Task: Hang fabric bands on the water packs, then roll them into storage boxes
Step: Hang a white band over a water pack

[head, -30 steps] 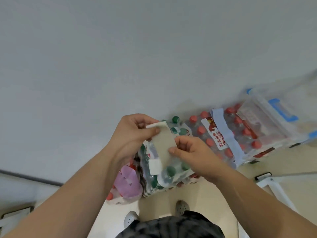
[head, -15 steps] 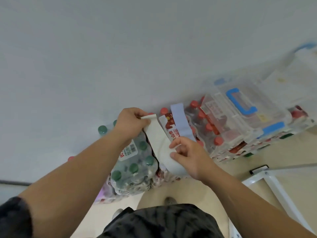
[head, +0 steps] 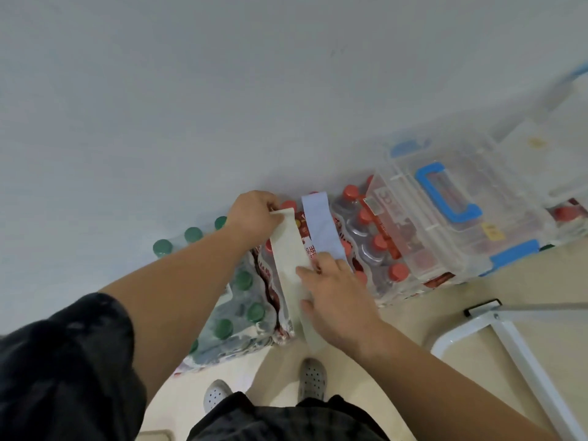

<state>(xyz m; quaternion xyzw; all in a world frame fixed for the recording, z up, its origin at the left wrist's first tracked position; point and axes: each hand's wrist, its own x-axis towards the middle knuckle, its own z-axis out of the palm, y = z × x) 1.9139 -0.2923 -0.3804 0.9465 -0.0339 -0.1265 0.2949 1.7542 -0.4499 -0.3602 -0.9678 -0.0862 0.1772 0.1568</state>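
A cream fabric band lies stretched across the top of a red-capped water pack standing against the wall. My left hand pinches the band's far end at the wall side. My right hand holds its near part, pressing it down over the pack's front edge. A pale blue fabric band lies draped over the same pack, just to the right. A green-capped water pack stands to the left, partly hidden by my left forearm.
A clear storage box with blue handle and latches sits on more red-capped bottles at the right. A white metal frame stands on the beige floor at lower right. My shoes are close to the packs. The wall is directly behind everything.
The band was held up in front of the green-capped pack; both hands have moved it right and down, laying it over the red-capped pack beside the blue band.
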